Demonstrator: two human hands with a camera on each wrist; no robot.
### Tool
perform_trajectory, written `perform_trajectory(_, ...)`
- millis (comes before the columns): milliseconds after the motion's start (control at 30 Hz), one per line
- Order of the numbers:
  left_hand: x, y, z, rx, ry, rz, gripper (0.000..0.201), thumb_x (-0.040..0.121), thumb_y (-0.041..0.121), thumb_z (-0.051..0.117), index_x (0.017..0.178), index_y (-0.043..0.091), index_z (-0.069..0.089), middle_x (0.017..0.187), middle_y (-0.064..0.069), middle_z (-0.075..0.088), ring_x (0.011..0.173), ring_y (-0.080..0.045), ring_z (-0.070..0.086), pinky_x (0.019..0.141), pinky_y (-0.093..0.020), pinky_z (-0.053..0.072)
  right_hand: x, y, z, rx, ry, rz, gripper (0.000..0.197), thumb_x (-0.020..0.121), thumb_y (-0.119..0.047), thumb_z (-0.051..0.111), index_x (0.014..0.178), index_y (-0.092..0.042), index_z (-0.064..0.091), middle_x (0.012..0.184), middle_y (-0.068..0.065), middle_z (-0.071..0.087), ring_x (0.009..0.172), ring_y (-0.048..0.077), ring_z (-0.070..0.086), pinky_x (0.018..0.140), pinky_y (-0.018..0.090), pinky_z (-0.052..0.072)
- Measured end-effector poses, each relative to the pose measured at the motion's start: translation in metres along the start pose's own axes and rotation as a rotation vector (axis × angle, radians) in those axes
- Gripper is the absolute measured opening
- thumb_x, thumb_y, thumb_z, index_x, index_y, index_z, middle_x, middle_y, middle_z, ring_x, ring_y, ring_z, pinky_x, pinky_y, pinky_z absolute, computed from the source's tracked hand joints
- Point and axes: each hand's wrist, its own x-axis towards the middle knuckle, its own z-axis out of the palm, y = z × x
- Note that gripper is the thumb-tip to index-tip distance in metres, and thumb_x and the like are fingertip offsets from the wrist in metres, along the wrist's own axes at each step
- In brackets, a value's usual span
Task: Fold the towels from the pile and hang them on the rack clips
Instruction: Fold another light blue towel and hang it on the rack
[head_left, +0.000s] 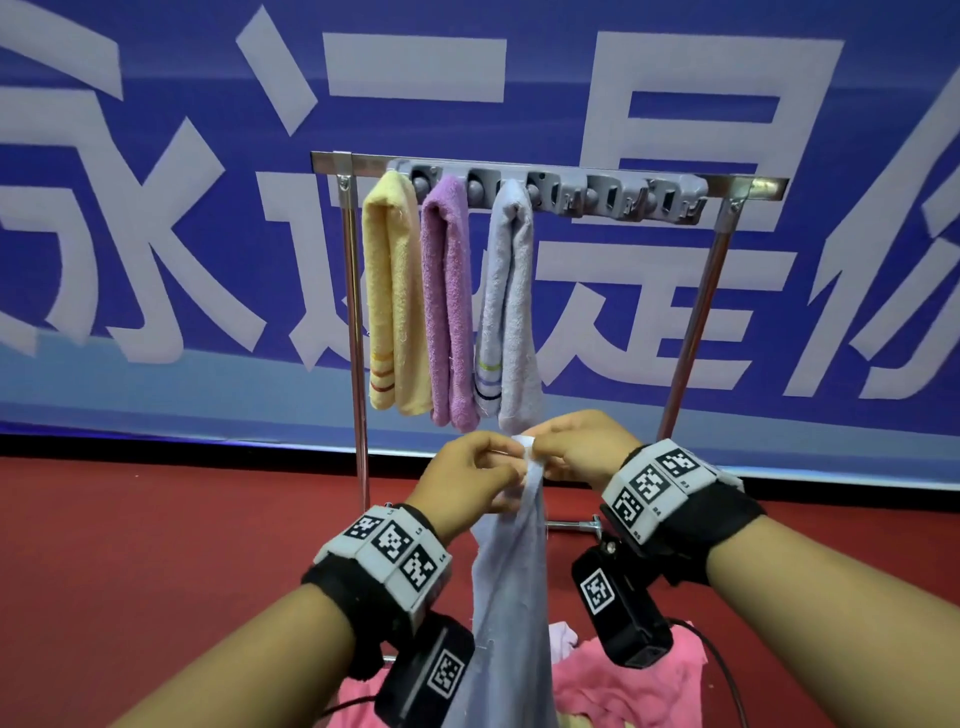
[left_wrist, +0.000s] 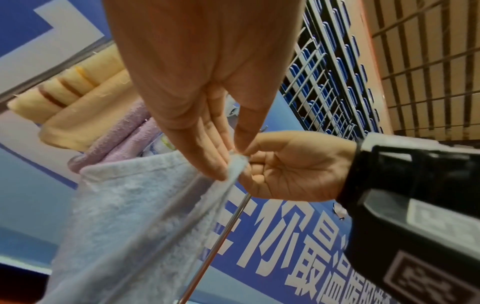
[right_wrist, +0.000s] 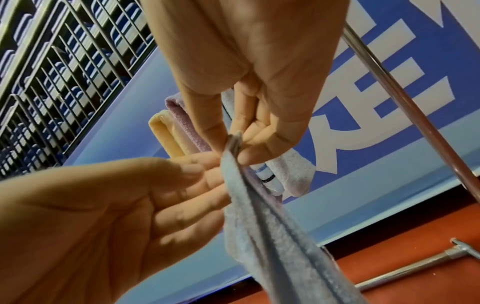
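A pale blue towel (head_left: 511, 597) hangs straight down between my hands, in front of the rack. My left hand (head_left: 498, 467) pinches its top corner between thumb and fingers (left_wrist: 218, 160). My right hand (head_left: 545, 457) pinches the same top edge from the other side, thumb against fingers (right_wrist: 249, 152). Both hands meet just below the hung towels. The grey clip strip (head_left: 597, 195) on the rack's top bar holds a yellow towel (head_left: 392, 291), a purple towel (head_left: 449, 312) and a pale lavender towel (head_left: 506, 312), all folded. The clips to their right hold nothing.
The pile lies below my wrists, with a pink towel (head_left: 623, 680) and a white piece (head_left: 563, 636) showing. The rack's metal posts (head_left: 356, 312) and base bar (head_left: 571, 525) stand on a red floor (head_left: 156, 545). A blue banner (head_left: 156, 234) forms the backdrop.
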Motion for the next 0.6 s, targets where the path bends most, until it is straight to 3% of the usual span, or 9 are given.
perform_trajectory(100, 0.002, -0.001, -0.013, 0.148, 0.004, 0.086, 0.025, 0.084, -0.007, 0.056, 0.094, 0.015, 0.061, 0.093, -0.004, 0.066, 0.082, -0.012, 0.06, 0.065, -0.016, 0.05, 0.0, 0.0, -0.008, -0.135, 0.029, -0.083, 0.022, 0.079, 0.001, 0.056, 0.086, -0.01, 0.074, 0.069, 0.002, 0.068, 0.069, 0.012, 0.063, 0.077, 0.032, 0.056)
perform_trajectory(200, 0.006, -0.009, -0.029, 0.358, 0.086, 0.141, 0.024, 0.081, 0.005, 0.066, 0.097, 0.021, 0.062, 0.102, 0.004, 0.063, 0.098, -0.011, 0.058, 0.076, -0.014, 0.045, 0.0, -0.006, -0.019, -0.148, 0.072, -0.155, 0.02, 0.081, -0.002, 0.056, 0.078, -0.012, 0.073, 0.076, -0.002, 0.069, 0.078, 0.013, 0.063, 0.083, 0.032, 0.054)
perform_trajectory(300, 0.009, -0.016, -0.036, 0.563, 0.057, 0.182, 0.031, 0.08, 0.02, 0.071, 0.108, 0.026, 0.061, 0.12, 0.005, 0.056, 0.116, -0.008, 0.048, 0.088, -0.017, 0.036, -0.003, -0.015, -0.03, -0.096, 0.098, -0.198, 0.019, 0.084, -0.002, 0.056, 0.078, -0.012, 0.071, 0.081, 0.002, 0.069, 0.076, 0.011, 0.062, 0.075, 0.025, 0.054)
perform_trajectory(400, 0.012, -0.022, -0.036, 0.69, -0.017, 0.211, 0.039, 0.081, 0.026, 0.071, 0.117, 0.032, 0.058, 0.128, 0.004, 0.049, 0.123, -0.007, 0.04, 0.098, -0.017, 0.028, -0.004, -0.021, -0.038, -0.086, 0.099, -0.227, 0.019, 0.084, -0.004, 0.056, 0.076, -0.013, 0.071, 0.078, 0.001, 0.069, 0.073, 0.009, 0.062, 0.067, 0.021, 0.05)
perform_trajectory(467, 0.014, -0.025, -0.034, 0.763, -0.052, 0.212, 0.03, 0.082, 0.028, 0.07, 0.111, 0.029, 0.062, 0.127, 0.003, 0.047, 0.122, -0.009, 0.042, 0.1, -0.018, 0.029, -0.004, -0.024, -0.043, -0.092, 0.102, -0.248, 0.019, 0.084, -0.004, 0.056, 0.076, -0.013, 0.071, 0.075, -0.001, 0.068, 0.071, 0.008, 0.061, 0.065, 0.02, 0.048)
perform_trajectory(533, 0.016, -0.024, -0.032, 0.879, -0.044, 0.233, 0.011, 0.083, 0.03, 0.068, 0.09, 0.022, 0.065, 0.118, 0.003, 0.049, 0.116, -0.013, 0.047, 0.095, -0.019, 0.033, -0.005, -0.028, -0.049, -0.088, 0.117, -0.275, 0.019, 0.084, -0.004, 0.056, 0.077, -0.013, 0.072, 0.074, -0.003, 0.067, 0.071, 0.008, 0.06, 0.066, 0.02, 0.048)
perform_trajectory(600, 0.018, -0.02, -0.035, 0.905, 0.017, 0.256, 0.016, 0.085, 0.031, 0.066, 0.075, 0.019, 0.06, 0.105, 0.004, 0.05, 0.104, -0.013, 0.051, 0.085, -0.019, 0.033, -0.006, -0.032, -0.059, -0.101, 0.143, -0.297, 0.018, 0.084, -0.005, 0.057, 0.081, -0.012, 0.073, 0.077, -0.004, 0.068, 0.072, 0.006, 0.061, 0.068, 0.02, 0.049)
